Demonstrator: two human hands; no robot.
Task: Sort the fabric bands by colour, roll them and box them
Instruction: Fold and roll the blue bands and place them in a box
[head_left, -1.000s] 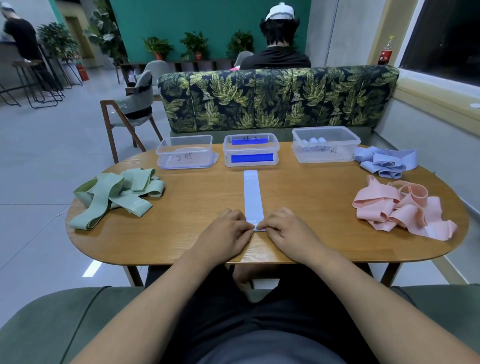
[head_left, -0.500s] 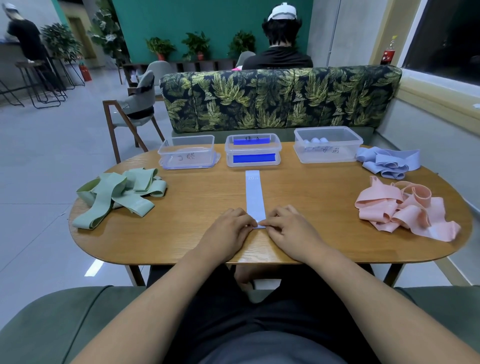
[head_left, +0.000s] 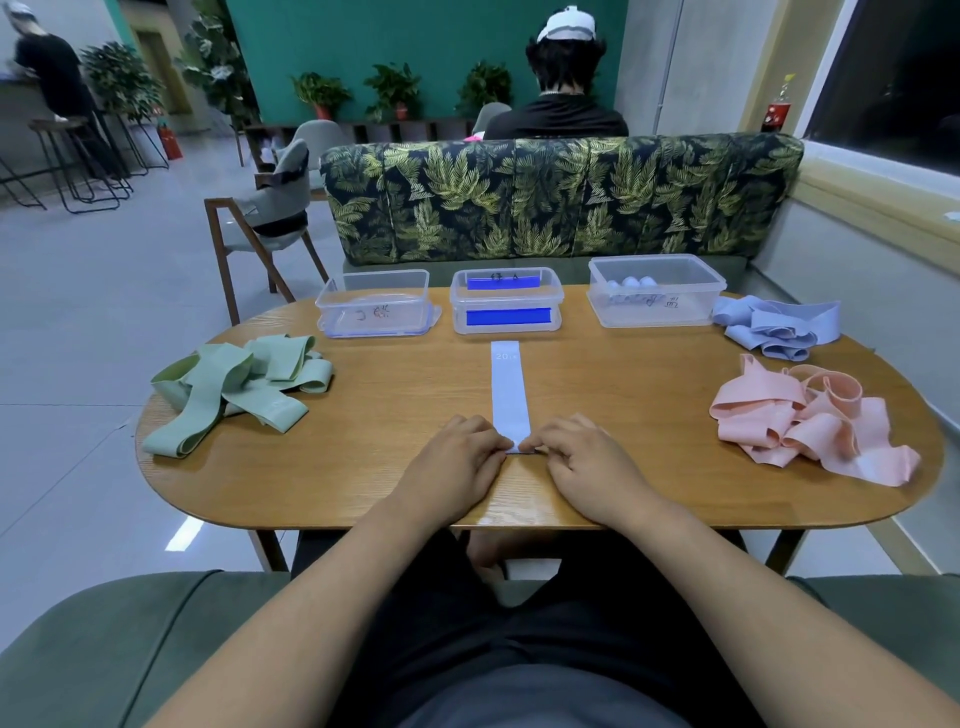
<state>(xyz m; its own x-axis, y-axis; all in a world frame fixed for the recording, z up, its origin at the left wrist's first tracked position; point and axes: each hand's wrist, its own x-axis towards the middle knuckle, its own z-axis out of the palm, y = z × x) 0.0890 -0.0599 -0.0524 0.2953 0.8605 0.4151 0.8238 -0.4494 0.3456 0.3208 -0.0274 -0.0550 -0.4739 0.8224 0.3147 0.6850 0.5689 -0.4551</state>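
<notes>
Pale blue band (head_left: 509, 395) flat, lengthwise at frame centre, laid straight for even roll. Left hand (head_left: 457, 465), right hand (head_left: 589, 467): fingers (head_left: 496, 441) curled, pinching near end to start roll. Likely destination box (head_left: 675, 317) upper right.

You can read "20" printed in white at the far end of the blue band (head_left: 509, 400). The handwriting on the left box (head_left: 374, 317), middle box (head_left: 506, 332) and right box (head_left: 655, 312) is too small to read.

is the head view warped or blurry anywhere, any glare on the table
Head view: wide-angle bending bows the table; sharp at the left hand, right hand and blue band; faint pale sheen on the wood near them; light dim, even.
</notes>
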